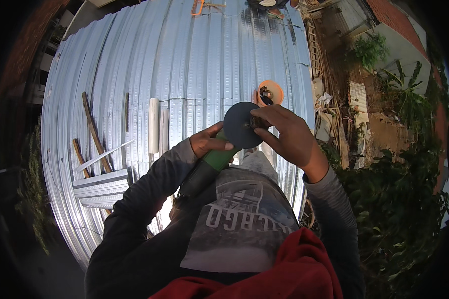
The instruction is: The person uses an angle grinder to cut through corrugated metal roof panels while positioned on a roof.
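Left hand (pixel 208 141), fingers curled, grips the grinder (pixel 210 163); disc (pixel 238 122) already over its head. Right hand (pixel 293 137) pinches a small dark part (pixel 256 122) between fingers, seemingly not yet fastened.

The thin, round, flat disc (pixel 236 130) was dark blue-grey. The long, hard-cased power tool (pixel 210 160) was green, with black at its end. The ridged metal roof sheets (pixel 204 70) shone silvery blue, with stripes and rows of tiny marks. The round bucket (pixel 280 92) was orange. The soft cloth (pixel 304 264) was red. The dark cloth shirt (pixel 237 204) had a pale grey picture.
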